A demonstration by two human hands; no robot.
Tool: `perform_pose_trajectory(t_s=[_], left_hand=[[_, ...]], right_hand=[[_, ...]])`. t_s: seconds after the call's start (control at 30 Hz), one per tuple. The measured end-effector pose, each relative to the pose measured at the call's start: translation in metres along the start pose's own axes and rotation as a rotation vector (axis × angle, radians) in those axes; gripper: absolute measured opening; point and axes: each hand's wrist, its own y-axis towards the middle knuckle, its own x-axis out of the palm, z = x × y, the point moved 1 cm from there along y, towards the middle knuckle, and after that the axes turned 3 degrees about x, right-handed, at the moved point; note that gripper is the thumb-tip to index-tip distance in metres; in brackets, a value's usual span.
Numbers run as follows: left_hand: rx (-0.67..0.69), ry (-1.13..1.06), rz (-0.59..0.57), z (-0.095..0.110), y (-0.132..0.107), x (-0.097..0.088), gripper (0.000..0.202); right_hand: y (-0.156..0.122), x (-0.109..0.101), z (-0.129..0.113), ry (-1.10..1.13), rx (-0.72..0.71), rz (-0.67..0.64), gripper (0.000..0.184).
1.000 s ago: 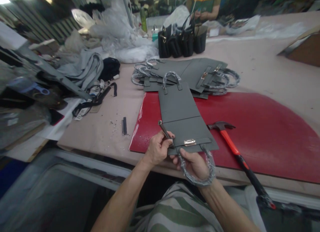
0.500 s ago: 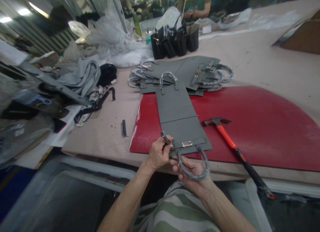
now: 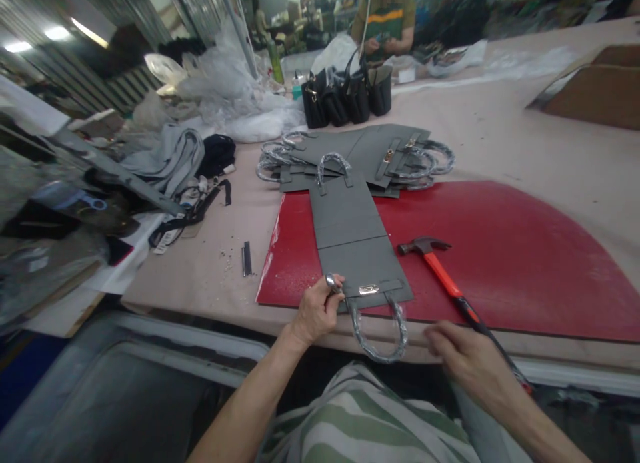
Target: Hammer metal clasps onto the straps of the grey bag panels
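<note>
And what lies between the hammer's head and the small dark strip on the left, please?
From right to left, the head-camera view shows red board, grey panel, red board again, then pale tabletop.

Open stretch of red board (image 3: 525,250) right of hammer (image 3: 443,274), gray panels (image 3: 360,148) stacked in the way at its far left

Broad curving stripes on the garment (image 3: 360,420) here, muted green against pale grey, though the blur leaves exact shades uncertain; and there, bare forearms (image 3: 250,391) and bare hands (image 3: 314,313).
</note>
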Motion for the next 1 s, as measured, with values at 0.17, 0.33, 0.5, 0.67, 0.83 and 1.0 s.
perform_pose_trajectory(t_s=[0.17, 0.33, 0.5, 0.67, 0.83, 1.0], left_hand=[[-0.068, -0.031, -0.022, 0.005, 0.003, 0.001, 0.020], [-0.092, -0.055, -0.025, 0.006, 0.005, 0.000, 0.022], [-0.109, -0.055, -0.029, 0.006, 0.005, 0.001, 0.018], [-0.103, -0.067, -0.014, 0.005, 0.005, 0.001, 0.016], [-0.096, -0.043, -0.012, 0.003, 0.005, 0.003, 0.017], [-0.100, -0.025, -0.009, 0.005, 0.005, 0.003, 0.018]], right_hand=[[0.042, -0.053, -0.002, -0.553, -0.261, 0.490, 0.034], [0.066, -0.057, 0.000, -0.304, -0.025, 0.215, 0.017], [0.049, -0.059, -0.026, 0.513, 0.185, -0.281, 0.025], [0.008, -0.067, -0.085, 0.477, -0.013, 0.126, 0.043], [-0.024, -0.060, -0.126, -0.006, -0.543, 0.419, 0.041], [-0.027, -0.054, -0.138, -0.470, -0.815, 0.216, 0.034]])
